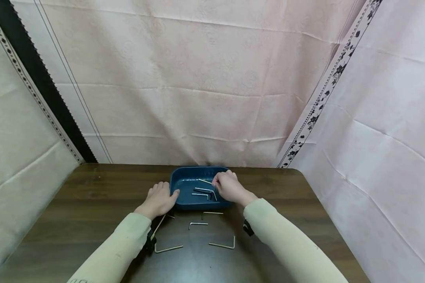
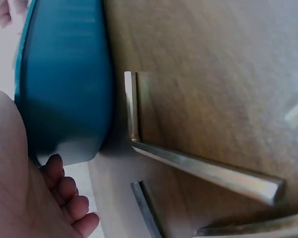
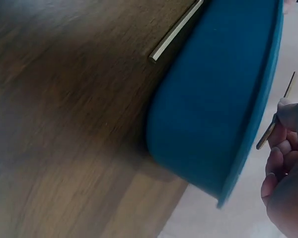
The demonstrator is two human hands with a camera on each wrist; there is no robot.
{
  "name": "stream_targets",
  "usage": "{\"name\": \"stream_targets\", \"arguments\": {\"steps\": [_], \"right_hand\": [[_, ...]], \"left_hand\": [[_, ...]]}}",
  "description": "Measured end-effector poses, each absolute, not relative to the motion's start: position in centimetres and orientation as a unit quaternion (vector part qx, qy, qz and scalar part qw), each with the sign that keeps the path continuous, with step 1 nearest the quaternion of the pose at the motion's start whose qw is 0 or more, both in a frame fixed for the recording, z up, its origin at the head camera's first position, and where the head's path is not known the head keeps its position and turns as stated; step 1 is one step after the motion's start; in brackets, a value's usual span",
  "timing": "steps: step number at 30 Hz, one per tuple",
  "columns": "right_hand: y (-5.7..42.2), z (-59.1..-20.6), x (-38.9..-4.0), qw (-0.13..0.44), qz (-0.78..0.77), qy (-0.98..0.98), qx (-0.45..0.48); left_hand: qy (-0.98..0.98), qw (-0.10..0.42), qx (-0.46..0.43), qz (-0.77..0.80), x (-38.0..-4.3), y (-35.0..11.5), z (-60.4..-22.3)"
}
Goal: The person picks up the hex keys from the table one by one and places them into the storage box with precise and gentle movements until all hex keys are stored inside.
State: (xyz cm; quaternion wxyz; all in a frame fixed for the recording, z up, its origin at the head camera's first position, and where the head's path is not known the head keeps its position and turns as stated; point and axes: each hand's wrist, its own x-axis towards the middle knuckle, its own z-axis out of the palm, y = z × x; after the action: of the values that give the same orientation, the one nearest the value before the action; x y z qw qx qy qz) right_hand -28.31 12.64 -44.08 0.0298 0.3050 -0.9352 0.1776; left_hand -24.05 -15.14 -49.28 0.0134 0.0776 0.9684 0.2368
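A blue rectangular tray [image 1: 198,206] stands near the table's far edge, with several L-shaped hex keys [image 1: 200,194] lying in it. My left hand [image 1: 160,199] holds the tray's left side, thumb over the rim and fingers by the outer wall [image 2: 64,84]. Above the tray's right part, my right hand [image 1: 230,187] pinches a brass-coloured hex key [image 3: 266,136] between thumb and fingers. Its long arm points left over the tray in the head view; the fingers hide part of it.
Several more hex keys lie on the wooden table [image 1: 283,188] in front of the tray, among them a silver one [image 1: 198,223] and a brass one [image 1: 221,246]. Another brass hex key [image 2: 203,171] lies close to my left wrist. Pale cloth [image 1: 198,78] hangs behind and beside the table.
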Motion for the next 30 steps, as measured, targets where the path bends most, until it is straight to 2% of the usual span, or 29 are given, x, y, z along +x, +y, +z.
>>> {"name": "stream_targets", "arguments": {"steps": [19, 30], "right_hand": [[10.9, -47.1, -31.2, -0.080, 0.125, -0.962, 0.229], [10.5, -47.9, -31.6, -0.080, 0.103, -0.968, 0.215]], "left_hand": [[0.968, 0.005, 0.075, 0.238, -24.3, -14.4, -49.6], [0.968, -0.002, 0.069, 0.241, -24.4, -14.6, -49.8]]}}
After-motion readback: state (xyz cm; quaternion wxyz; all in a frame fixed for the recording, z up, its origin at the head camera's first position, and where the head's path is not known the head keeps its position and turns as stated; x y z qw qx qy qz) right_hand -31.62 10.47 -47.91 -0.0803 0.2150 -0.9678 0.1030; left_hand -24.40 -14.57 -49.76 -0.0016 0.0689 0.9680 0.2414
